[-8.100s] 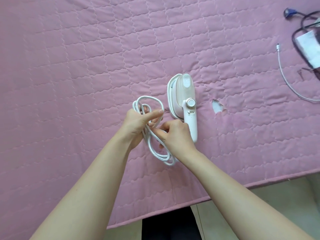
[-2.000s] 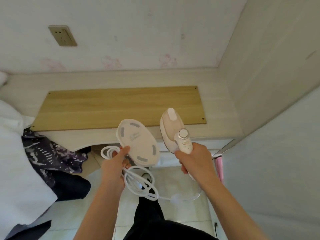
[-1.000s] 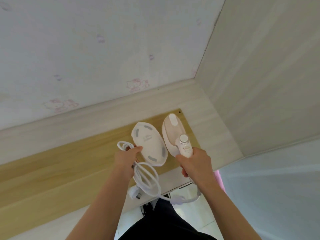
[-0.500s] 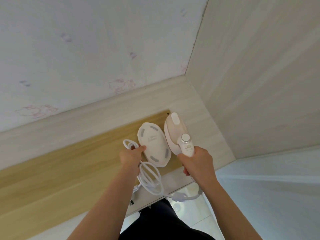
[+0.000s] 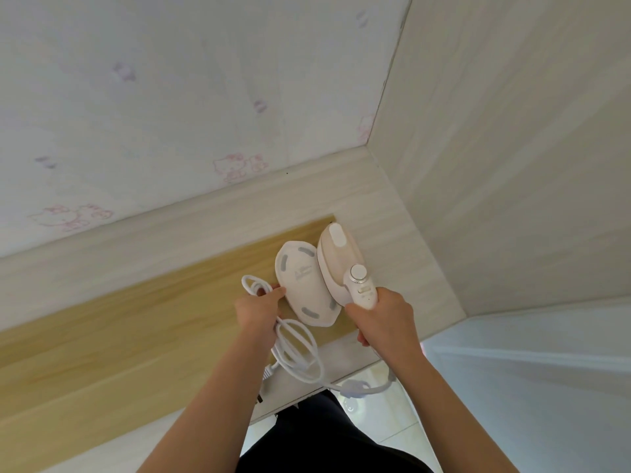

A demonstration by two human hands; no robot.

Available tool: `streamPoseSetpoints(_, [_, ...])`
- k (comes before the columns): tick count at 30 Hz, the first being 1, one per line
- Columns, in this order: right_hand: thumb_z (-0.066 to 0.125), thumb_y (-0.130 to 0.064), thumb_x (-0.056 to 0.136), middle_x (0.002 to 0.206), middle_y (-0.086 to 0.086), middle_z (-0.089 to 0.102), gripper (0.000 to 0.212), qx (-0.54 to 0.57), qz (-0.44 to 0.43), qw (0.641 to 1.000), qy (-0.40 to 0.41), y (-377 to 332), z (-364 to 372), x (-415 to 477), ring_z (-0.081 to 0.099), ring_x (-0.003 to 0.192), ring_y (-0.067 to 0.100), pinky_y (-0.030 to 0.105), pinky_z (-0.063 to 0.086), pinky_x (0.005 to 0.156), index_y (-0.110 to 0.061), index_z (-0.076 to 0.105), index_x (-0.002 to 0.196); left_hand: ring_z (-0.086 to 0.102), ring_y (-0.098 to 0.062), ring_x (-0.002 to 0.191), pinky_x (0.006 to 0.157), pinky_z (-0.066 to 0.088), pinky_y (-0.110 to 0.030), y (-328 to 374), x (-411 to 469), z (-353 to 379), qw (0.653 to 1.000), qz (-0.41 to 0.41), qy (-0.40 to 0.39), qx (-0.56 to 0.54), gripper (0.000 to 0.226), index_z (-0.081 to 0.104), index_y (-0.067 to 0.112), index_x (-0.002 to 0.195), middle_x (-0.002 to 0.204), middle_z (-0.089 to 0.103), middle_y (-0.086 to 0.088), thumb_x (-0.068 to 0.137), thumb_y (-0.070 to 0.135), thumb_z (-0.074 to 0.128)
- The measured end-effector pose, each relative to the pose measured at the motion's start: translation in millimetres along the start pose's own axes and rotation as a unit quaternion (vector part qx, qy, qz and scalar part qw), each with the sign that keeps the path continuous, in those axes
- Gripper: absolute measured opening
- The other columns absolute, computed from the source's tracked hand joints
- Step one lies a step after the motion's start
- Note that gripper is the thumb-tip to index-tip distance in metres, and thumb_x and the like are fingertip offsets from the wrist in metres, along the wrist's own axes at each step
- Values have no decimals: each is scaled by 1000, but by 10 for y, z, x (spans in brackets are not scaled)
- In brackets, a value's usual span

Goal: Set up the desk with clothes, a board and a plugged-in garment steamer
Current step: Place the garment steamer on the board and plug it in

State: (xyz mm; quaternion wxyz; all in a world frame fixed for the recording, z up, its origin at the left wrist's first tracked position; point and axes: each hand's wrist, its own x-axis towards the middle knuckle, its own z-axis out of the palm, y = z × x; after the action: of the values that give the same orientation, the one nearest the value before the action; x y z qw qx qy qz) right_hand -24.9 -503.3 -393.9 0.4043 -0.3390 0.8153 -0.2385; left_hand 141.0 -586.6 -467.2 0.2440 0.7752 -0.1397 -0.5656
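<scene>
My right hand (image 5: 382,319) grips the handle of a white and pale pink garment steamer (image 5: 343,259), held over the right end of a light wooden board (image 5: 119,336). My left hand (image 5: 257,310) holds the steamer's white oval base plate (image 5: 305,288) together with loops of its white cord (image 5: 297,356). The cord's plug (image 5: 268,372) hangs loose below my left hand. The board lies flat on a pale desk (image 5: 375,206). No clothes are in view.
A wall with faint pink cartoon prints (image 5: 239,165) runs behind the desk. A pale cabinet side (image 5: 512,148) closes the desk's right end. Below the desk edge are a tiled floor (image 5: 392,414) and my dark-clothed legs (image 5: 324,438).
My view has swung right, from the pink bed cover to the desk's right corner. Both hands have carried the steamer, base plate and cord forward over the board's right end.
</scene>
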Motion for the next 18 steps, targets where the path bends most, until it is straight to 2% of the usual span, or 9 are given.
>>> streamPoseSetpoints(4, [64, -18, 74, 53, 3, 60, 11, 0, -6, 1000, -14, -30, 91, -5, 55, 36, 8, 21, 46, 42, -10, 57, 71, 46, -17, 51, 50, 44, -29, 40, -41, -155, 1000, 4, 0, -25, 19, 71, 10, 94, 67, 56, -6, 77, 15, 77])
streamPoseSetpoints(9, [63, -16, 74, 55, 4, 60, 9, 4, -12, 999, -36, -55, 216, -48, 56, 39, 12, 23, 48, 42, -12, 57, 69, 44, -16, 47, 50, 44, -29, 70, -65, -408, 998, 11, 9, -58, 12, 73, 13, 90, 76, 64, -6, 78, 14, 76])
streamPoseSetpoints(18, [65, -18, 76, 57, 3, 60, 12, -11, -28, 998, -61, -40, 372, -94, 57, 43, 13, 19, 41, 39, -13, 56, 70, 41, -15, 43, 46, 42, -27, 64, -158, -730, 989, 9, 13, -149, 8, 70, 6, 88, 76, 66, -8, 81, 8, 73])
